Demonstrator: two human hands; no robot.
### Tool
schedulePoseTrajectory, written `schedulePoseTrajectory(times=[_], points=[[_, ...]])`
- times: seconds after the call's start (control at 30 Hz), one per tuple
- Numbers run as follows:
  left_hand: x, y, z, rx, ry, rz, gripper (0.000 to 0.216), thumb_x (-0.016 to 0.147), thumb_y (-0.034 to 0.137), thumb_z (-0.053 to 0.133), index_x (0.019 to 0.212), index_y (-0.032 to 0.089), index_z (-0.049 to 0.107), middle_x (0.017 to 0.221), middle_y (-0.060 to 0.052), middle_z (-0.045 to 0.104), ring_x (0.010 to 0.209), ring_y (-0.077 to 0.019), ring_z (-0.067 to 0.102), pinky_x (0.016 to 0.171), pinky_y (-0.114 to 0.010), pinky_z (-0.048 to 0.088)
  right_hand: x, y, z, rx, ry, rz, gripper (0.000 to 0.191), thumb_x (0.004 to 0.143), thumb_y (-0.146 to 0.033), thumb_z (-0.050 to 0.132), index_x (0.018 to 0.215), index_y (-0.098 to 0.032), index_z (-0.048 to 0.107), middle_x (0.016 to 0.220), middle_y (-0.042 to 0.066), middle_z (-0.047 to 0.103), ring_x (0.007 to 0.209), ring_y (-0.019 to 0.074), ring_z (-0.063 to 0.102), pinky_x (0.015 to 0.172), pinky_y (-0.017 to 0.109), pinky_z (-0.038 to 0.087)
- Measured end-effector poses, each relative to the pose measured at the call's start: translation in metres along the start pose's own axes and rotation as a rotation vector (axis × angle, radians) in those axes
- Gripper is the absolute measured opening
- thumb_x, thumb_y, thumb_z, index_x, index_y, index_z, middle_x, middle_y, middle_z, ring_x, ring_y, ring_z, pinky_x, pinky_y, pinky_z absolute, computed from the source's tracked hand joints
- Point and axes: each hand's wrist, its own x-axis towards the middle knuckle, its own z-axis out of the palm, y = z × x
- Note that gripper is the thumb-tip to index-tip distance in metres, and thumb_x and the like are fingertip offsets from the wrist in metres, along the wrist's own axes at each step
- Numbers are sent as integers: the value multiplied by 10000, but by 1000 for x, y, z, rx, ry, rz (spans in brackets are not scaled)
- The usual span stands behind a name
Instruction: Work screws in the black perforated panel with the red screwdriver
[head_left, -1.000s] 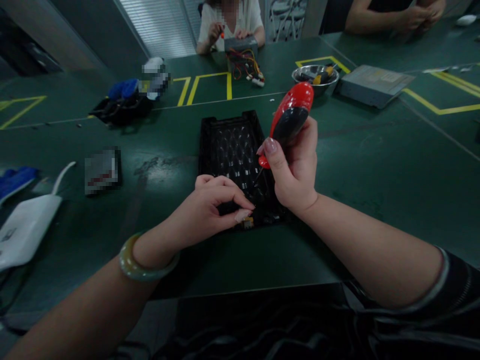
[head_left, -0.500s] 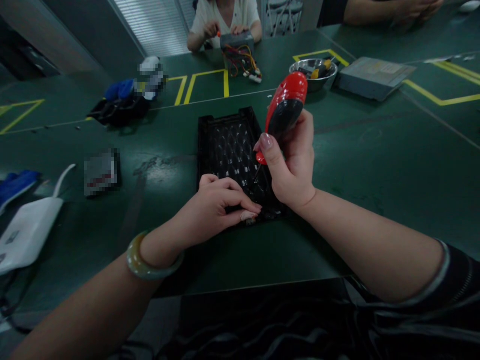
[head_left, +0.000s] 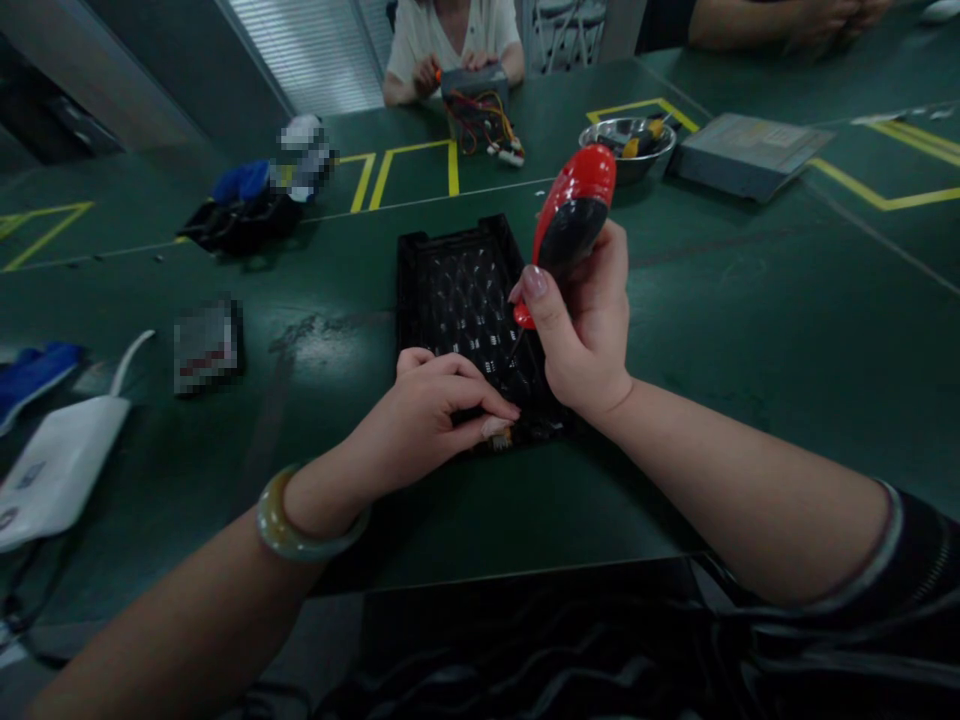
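Observation:
A shallow black plastic tray-like casing (head_left: pixel 409 290) with a patterned floor lies on the green table before me. My right hand (head_left: pixel 589 340) is wrapped round a red and black screwdriver (head_left: pixel 574 205), its thin dark shaft pointing down into the casing's near right part. Over the near edge of the casing rests my left hand (head_left: pixel 442 405), thumb and forefinger pinched together. By those fingertips shows a small brownish part (head_left: pixel 501 438), too small to name; whether the fingers grip it is hard to make out.
To the left lie a white power strip-like box (head_left: pixel 64 465), a blue glove (head_left: pixel 41 375) and a blurred-out box (head_left: pixel 208 345). Farther back are a black bin (head_left: pixel 240 220), a metal bowl of tools (head_left: pixel 630 150) and a grey metal box (head_left: pixel 746 155). A co-worker (head_left: pixel 454 50) handles a wired unit opposite.
Both hands keep nearly the same places, the screwdriver still in my right one. My left fingertips have shifted very slightly, showing more of the small brownish part. The view has moved a little.

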Motion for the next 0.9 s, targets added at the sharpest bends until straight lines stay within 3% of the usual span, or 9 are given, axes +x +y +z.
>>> schedulePoseTrajectory(times=[0.37, 0.5, 0.9], points=[[2, 4, 0, 73, 35, 10, 89, 941, 325, 701, 994, 335, 772, 977, 50, 769, 976, -164, 653, 967, -403, 237, 1, 1, 0, -6, -20, 2, 386, 1029, -566, 502, 1270, -291, 380, 1099, 25, 582, 944, 179, 656, 832, 369, 587], [2, 4, 1, 104, 36, 12, 90, 948, 329, 694, 998, 327, 769, 996, 45, 777, 981, -171, 653, 958, -413, 242, 1, 3, 0, 24, -1, -8, 350, 1025, -500, 537, 1261, -283, 396, 1117, 28, 574, 919, 171, 647, 809, 355, 573], [1, 11, -1, 218, 69, 132, 100, 973, 280, 659, 996, 304, 754, 992, 37, 785, 989, -176, 665, 944, -418, 253, -1, 17, 4, -37, 116, 68, 288, 1049, -552, 456, 1160, -287, 433, 910, -1, 526, 762, 161, 600, 775, 353, 553]])
